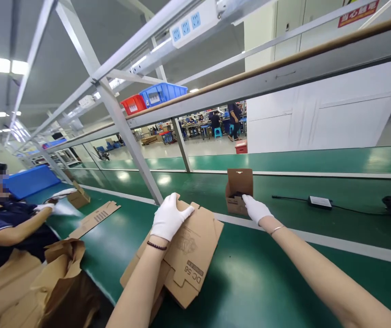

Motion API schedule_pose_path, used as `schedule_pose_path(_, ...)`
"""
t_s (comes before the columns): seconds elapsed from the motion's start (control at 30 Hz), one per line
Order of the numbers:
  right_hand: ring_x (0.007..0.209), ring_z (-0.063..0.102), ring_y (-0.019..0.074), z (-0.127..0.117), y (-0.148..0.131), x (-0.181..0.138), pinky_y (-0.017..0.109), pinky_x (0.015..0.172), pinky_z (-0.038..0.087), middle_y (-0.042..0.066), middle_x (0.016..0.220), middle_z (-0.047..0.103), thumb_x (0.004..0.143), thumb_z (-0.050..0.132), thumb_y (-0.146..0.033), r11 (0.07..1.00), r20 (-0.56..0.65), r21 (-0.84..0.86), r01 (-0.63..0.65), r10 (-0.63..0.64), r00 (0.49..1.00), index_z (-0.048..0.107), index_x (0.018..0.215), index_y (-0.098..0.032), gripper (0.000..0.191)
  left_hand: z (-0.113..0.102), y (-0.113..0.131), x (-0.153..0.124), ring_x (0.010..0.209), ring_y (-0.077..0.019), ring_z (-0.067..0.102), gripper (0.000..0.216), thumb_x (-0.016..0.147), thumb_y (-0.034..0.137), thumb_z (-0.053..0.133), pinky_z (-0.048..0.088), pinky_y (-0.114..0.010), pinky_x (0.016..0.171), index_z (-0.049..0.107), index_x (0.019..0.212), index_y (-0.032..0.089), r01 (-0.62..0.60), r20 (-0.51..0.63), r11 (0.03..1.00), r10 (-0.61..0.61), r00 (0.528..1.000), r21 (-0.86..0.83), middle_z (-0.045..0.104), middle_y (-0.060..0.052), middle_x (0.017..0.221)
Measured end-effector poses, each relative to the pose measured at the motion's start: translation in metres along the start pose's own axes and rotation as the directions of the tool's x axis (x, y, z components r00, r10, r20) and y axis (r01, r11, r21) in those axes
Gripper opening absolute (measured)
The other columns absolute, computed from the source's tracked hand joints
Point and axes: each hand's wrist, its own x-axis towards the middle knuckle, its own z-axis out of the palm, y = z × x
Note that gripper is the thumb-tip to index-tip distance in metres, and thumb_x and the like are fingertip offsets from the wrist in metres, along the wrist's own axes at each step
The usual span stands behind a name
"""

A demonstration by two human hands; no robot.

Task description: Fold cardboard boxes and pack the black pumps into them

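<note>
Gripping the flattened cardboard (200, 239) over the counter (256, 278), the left hand (172, 217) has its thumb spread and fingers at the upper edge. The right hand (256, 209) touches the open box (236, 206) beyond the white strip (304, 235); its exact grip cannot be determined. The box, lid raised, contains a dark item (238, 194). A blue bin (168, 92) and red bin (134, 105) occupy the shelf (215, 93), contents hidden.
</note>
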Motion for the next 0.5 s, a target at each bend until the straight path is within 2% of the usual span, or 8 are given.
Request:
schedule_pose_path(0.07, 0.113, 0.059, 0.0299, 0.0, -0.017, 0.006, 0.049, 0.094, 0.048, 0.022, 0.149, 0.037, 0.101, 0.04, -0.033, 0.995, -0.041, 0.087, 0.038, -0.035, 0.999, 0.036, 0.144, -0.012, 0.048, -0.008, 0.01, -0.011, 0.113, -0.0269, 0.057, 0.051, 0.078, 0.055, 0.062, 0.046, -0.034, 0.09, 0.05, 0.116, 0.023, -0.036, -0.066, 0.998, 0.033, 0.997, -0.044, 0.058, -0.008, 0.128)
schedule_pose_path(0.13, 0.125, 0.051, 0.0324, 0.002, -0.033, -0.008, 0.049, 0.103, 0.042, 0.02, 0.154, 0.03, 0.101, 0.03, -0.035, 0.981, -0.093, 0.151, 0.124, -0.111, 0.989, 0.033, 0.147, -0.011, 0.052, -0.012, 0.018, -0.019, 0.116, -0.0283, 0.056, 0.054, 0.077, 0.052, 0.065, 0.045, -0.035, 0.093, 0.05, 0.119, 0.021, -0.042, -0.122, 0.994, 0.029, 0.992, -0.1, 0.057, -0.009, 0.129)
schedule_pose_path(0.23, 0.143, 0.029, 0.0224, 0.008, -0.045, -0.051, 0.039, 0.117, 0.028, 0.007, 0.158, 0.028, 0.1, 0.011, -0.052, 0.862, -0.248, 0.332, 0.382, -0.311, 0.917, 0.028, 0.151, -0.019, 0.064, -0.007, 0.037, -0.029, 0.118, -0.0293, 0.055, 0.056, 0.075, 0.048, 0.069, 0.044, -0.037, 0.099, 0.051, 0.12, 0.02, -0.06, -0.129, 0.977, 0.035, 0.991, -0.202, 0.058, -0.01, 0.129)
schedule_pose_path(0.27, 0.144, 0.026, 0.0229, 0.009, -0.046, -0.067, 0.04, 0.118, 0.025, 0.008, 0.157, 0.028, 0.097, 0.009, -0.061, 0.684, -0.361, 0.542, 0.488, -0.335, 0.87, 0.03, 0.151, -0.019, 0.072, -0.004, 0.046, -0.032, 0.119, -0.029, 0.054, 0.056, 0.075, 0.047, 0.068, 0.043, -0.037, 0.101, 0.051, 0.12, 0.019, -0.086, -0.12, 0.965, 0.058, 0.991, -0.249, 0.058, -0.01, 0.129)
schedule_pose_path(0.3, 0.145, 0.024, 0.0229, 0.008, -0.044, -0.082, 0.04, 0.118, 0.026, 0.007, 0.158, 0.027, 0.093, 0.006, -0.068, 0.501, -0.417, 0.696, 0.515, -0.301, 0.857, 0.029, 0.152, -0.021, 0.078, 0.001, 0.057, -0.036, 0.121, -0.0288, 0.053, 0.056, 0.076, 0.048, 0.067, 0.042, -0.037, 0.103, 0.051, 0.121, 0.019, -0.118, -0.112, 0.947, 0.088, 0.99, -0.3, 0.057, -0.011, 0.13)
schedule_pose_path(0.37, 0.143, 0.028, 0.0267, 0.004, -0.036, -0.11, 0.045, 0.114, 0.033, 0.008, 0.157, 0.028, 0.086, 0.002, -0.077, 0.117, -0.423, 0.886, 0.448, -0.189, 0.886, 0.029, 0.152, -0.024, 0.089, 0.01, 0.08, -0.043, 0.126, -0.0289, 0.05, 0.059, 0.079, 0.05, 0.062, 0.039, -0.037, 0.106, 0.049, 0.126, 0.018, -0.163, -0.106, 0.902, 0.131, 0.986, -0.399, 0.054, -0.013, 0.135)
schedule_pose_path(0.43, 0.141, 0.032, 0.0298, -0.003, -0.025, -0.132, 0.049, 0.109, 0.04, 0.006, 0.157, 0.029, 0.082, 0.0, -0.081, -0.044, -0.365, 0.931, 0.362, -0.114, 0.924, 0.031, 0.151, -0.029, 0.092, 0.017, 0.102, -0.049, 0.128, -0.0299, 0.048, 0.061, 0.08, 0.052, 0.059, 0.038, -0.039, 0.108, 0.048, 0.128, 0.017, -0.166, -0.112, 0.871, 0.128, 0.985, -0.463, 0.052, -0.015, 0.137)
schedule_pose_path(0.5, 0.142, 0.031, 0.0301, -0.01, -0.015, -0.149, 0.049, 0.11, 0.039, 0.002, 0.157, 0.029, 0.084, 0.012, -0.081, -0.038, -0.372, 0.928, 0.37, -0.063, 0.926, 0.032, 0.15, -0.033, 0.084, 0.022, 0.118, -0.052, 0.127, -0.0315, 0.048, 0.062, 0.079, 0.052, 0.06, 0.037, -0.041, 0.108, 0.049, 0.128, 0.016, -0.171, -0.134, 0.852, 0.119, 0.984, -0.496, 0.052, -0.017, 0.136)
